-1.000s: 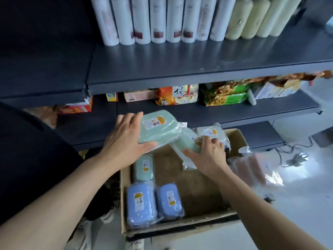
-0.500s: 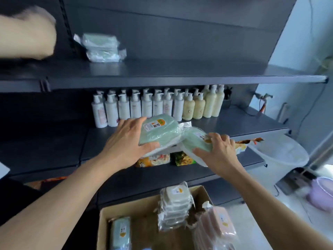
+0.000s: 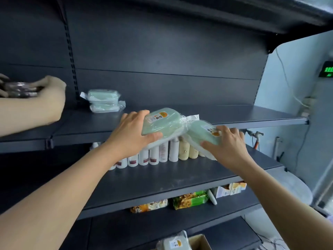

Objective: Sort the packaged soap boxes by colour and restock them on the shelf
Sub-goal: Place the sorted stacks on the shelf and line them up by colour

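Observation:
My left hand grips a green soap box wrapped in clear plastic, raised to the front edge of the dark upper shelf. Beside it, my right hand grips a second green soap box, tilted and touching the first. Two green soap boxes lie stacked at the back left of that shelf. A pale soap box shows at the bottom, by the cardboard box.
Another person's hand holds a dark packet at the far left on the same shelf level. White and cream pump bottles line the shelf below. Snack packets lie lower still. A wall and cables are at the right.
Both my hands have lifted the two green soap boxes from the cardboard box up to the upper shelf's front edge. My view has tilted upward with them.

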A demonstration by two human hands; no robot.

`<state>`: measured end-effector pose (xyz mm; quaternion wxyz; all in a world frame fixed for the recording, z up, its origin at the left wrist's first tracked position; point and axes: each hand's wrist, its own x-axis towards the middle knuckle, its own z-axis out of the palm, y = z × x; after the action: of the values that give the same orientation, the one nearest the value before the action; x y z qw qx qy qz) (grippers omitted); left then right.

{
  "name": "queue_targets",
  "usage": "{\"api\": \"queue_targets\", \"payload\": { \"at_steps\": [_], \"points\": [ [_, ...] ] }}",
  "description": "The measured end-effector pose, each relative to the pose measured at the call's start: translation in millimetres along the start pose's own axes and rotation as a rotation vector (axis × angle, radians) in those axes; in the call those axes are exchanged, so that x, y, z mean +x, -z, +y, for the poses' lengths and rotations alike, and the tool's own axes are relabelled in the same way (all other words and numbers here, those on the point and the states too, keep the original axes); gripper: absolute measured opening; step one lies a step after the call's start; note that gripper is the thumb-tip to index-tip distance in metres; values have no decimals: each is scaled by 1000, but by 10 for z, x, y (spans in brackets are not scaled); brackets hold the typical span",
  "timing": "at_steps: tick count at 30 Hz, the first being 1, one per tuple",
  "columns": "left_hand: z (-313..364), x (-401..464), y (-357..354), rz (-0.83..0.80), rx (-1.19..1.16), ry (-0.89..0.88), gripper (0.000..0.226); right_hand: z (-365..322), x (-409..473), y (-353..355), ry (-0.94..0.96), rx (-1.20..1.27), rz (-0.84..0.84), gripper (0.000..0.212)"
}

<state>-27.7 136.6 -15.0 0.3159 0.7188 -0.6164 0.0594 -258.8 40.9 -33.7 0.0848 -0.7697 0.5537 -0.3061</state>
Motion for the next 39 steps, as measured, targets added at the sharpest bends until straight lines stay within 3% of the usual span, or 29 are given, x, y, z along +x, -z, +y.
{"api": "queue_targets", "payload": {
  "at_steps": [16, 25, 30, 39],
  "points": [
    [-929, 1688, -124, -96, 87, 122, 70, -742, 1422, -562, -88, -88, 97, 67],
    [-1425, 2151, -116, -196, 74, 137, 75, -922, 1934, -941, -122, -98, 45, 67],
    [-1652, 2064, -75, -300, 77, 210, 70, -1017, 2189, -1020, -38, -42, 14, 65],
    [-1730, 1776, 88, -383, 115, 367, 71, -1257, 2247, -1241, 257, 121, -206, 63]
  ]
}}
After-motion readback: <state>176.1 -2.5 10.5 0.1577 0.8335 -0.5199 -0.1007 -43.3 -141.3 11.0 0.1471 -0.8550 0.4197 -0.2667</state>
